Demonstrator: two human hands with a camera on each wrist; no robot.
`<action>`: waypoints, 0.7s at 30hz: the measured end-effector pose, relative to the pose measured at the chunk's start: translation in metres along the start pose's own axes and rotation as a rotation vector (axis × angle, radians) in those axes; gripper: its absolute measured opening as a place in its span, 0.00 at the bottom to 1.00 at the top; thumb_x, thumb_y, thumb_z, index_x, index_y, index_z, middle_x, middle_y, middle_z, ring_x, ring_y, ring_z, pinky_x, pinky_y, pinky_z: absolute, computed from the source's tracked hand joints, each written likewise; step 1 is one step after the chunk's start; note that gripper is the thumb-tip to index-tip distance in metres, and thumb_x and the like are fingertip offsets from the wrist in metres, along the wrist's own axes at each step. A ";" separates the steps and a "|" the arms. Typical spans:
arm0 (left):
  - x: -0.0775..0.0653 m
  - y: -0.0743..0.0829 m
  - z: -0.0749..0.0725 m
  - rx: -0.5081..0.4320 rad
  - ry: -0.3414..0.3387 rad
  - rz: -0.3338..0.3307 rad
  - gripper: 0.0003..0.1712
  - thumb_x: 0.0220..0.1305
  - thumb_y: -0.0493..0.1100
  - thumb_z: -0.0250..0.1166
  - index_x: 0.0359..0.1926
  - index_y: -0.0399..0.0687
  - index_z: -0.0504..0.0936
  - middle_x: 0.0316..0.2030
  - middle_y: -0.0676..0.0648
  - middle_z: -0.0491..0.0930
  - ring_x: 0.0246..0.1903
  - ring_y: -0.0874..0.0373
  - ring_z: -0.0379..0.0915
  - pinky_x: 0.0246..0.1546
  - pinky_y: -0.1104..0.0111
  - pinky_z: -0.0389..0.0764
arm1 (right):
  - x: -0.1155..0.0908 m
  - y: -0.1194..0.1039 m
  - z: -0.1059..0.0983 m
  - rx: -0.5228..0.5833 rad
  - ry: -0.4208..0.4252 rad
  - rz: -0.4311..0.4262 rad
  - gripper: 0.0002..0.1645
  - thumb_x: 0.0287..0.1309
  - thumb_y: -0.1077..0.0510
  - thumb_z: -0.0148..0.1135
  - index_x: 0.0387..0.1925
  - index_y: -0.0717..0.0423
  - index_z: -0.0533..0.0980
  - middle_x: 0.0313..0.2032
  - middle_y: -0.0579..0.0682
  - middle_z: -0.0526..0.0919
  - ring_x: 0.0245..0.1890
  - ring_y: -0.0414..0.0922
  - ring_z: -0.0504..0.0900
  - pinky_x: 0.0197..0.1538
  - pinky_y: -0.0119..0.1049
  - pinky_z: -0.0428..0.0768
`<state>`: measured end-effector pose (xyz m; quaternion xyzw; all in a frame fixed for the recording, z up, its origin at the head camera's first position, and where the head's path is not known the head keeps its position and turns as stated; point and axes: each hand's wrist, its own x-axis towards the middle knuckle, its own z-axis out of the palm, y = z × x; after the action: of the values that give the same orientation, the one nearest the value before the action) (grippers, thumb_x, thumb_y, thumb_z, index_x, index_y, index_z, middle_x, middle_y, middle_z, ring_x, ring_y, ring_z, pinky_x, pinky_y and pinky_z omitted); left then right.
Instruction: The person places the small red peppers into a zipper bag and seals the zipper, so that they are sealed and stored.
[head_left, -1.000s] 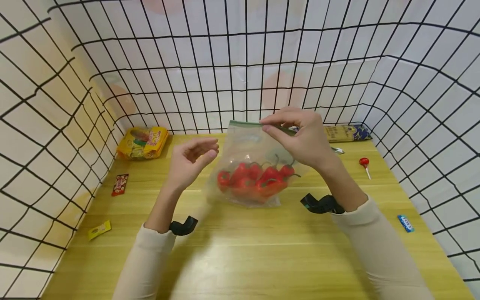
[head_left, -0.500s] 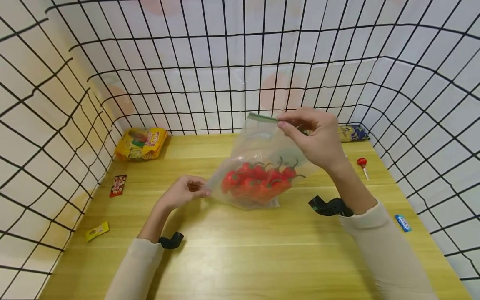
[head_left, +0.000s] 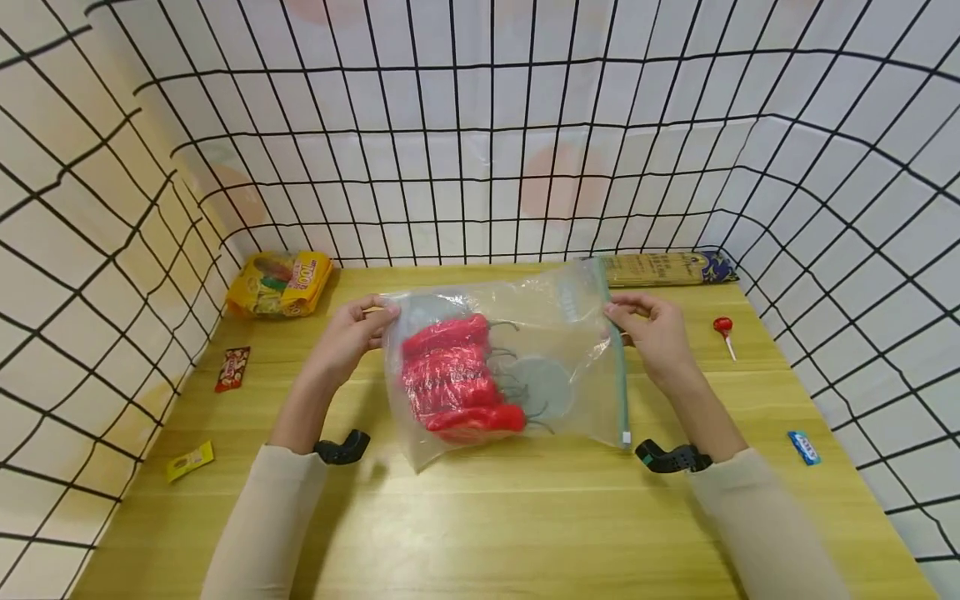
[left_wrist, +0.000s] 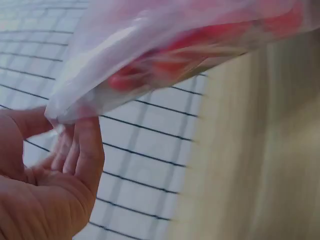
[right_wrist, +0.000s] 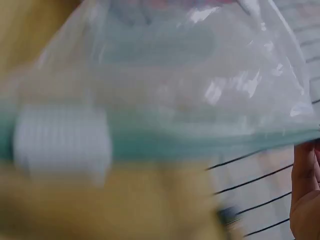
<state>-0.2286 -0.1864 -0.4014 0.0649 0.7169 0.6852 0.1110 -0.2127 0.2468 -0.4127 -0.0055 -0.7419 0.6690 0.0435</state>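
Observation:
A clear zip bag (head_left: 581,333) with a green closure strip lies sideways between my hands, raised over the table. Inside it, red chili peppers (head_left: 450,367) with dark stems bunch toward the left end. My left hand (head_left: 352,333) pinches the bag's upper left corner; the left wrist view shows that corner between thumb and fingers (left_wrist: 89,150). On the right, my right hand (head_left: 656,333) pinches the green strip near its upper part. A white slider (right_wrist: 62,140) sits on the strip's lower end, large and blurred in the right wrist view.
A yellow snack package (head_left: 281,285) stands back left, a long gold-and-blue package (head_left: 660,268) back right. Small wrapped pieces, red (head_left: 232,369), yellow (head_left: 191,461) and blue (head_left: 804,447), lie near the sides, with a red lollipop (head_left: 723,325). Black wire grid (head_left: 491,154) encloses the table.
My left hand, empty at first, has taken hold of the bag's corner and lifted it. The bag has turned from upright to sideways, its green strip swinging to the right with my right hand.

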 end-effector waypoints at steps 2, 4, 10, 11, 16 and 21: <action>0.017 -0.008 0.001 0.002 0.027 -0.078 0.17 0.69 0.49 0.60 0.48 0.39 0.75 0.34 0.51 0.83 0.31 0.61 0.81 0.37 0.70 0.84 | 0.006 0.025 0.000 -0.027 -0.002 0.097 0.23 0.60 0.51 0.66 0.52 0.61 0.77 0.33 0.39 0.84 0.27 0.35 0.81 0.28 0.29 0.81; 0.033 -0.021 0.004 -0.008 0.048 -0.158 0.20 0.69 0.50 0.61 0.51 0.38 0.75 0.36 0.50 0.82 0.32 0.61 0.80 0.36 0.71 0.83 | 0.011 0.046 0.001 -0.030 -0.007 0.177 0.24 0.60 0.51 0.66 0.54 0.60 0.76 0.32 0.38 0.85 0.26 0.34 0.81 0.28 0.29 0.81; 0.067 -0.054 0.008 -0.013 0.149 -0.330 0.26 0.68 0.51 0.61 0.60 0.40 0.74 0.51 0.45 0.77 0.44 0.58 0.75 0.43 0.71 0.81 | 0.025 0.078 0.004 -0.067 0.024 0.287 0.23 0.60 0.50 0.66 0.53 0.57 0.76 0.30 0.40 0.83 0.22 0.35 0.80 0.26 0.30 0.81; 0.070 -0.058 0.008 -0.012 0.161 -0.342 0.27 0.69 0.51 0.61 0.61 0.40 0.74 0.54 0.44 0.76 0.47 0.57 0.74 0.46 0.70 0.80 | 0.027 0.080 0.004 -0.093 0.021 0.289 0.23 0.61 0.49 0.66 0.53 0.56 0.76 0.31 0.40 0.83 0.23 0.35 0.80 0.27 0.30 0.81; 0.067 -0.065 0.005 0.048 0.149 -0.337 0.34 0.71 0.54 0.57 0.67 0.36 0.66 0.62 0.38 0.71 0.56 0.50 0.73 0.59 0.62 0.76 | 0.032 0.079 0.000 -0.239 -0.009 0.236 0.26 0.64 0.44 0.61 0.56 0.55 0.75 0.42 0.48 0.83 0.32 0.42 0.84 0.34 0.35 0.84; 0.041 -0.049 0.000 0.450 0.156 -0.123 0.45 0.67 0.68 0.53 0.71 0.42 0.60 0.64 0.36 0.70 0.60 0.43 0.72 0.61 0.53 0.73 | 0.028 0.052 -0.015 -0.522 -0.041 -0.005 0.38 0.66 0.35 0.52 0.66 0.54 0.66 0.62 0.58 0.72 0.59 0.56 0.75 0.59 0.51 0.76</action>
<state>-0.2655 -0.1793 -0.4527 -0.0086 0.8605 0.5031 0.0796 -0.2416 0.2691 -0.4610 -0.0010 -0.8902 0.4547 0.0271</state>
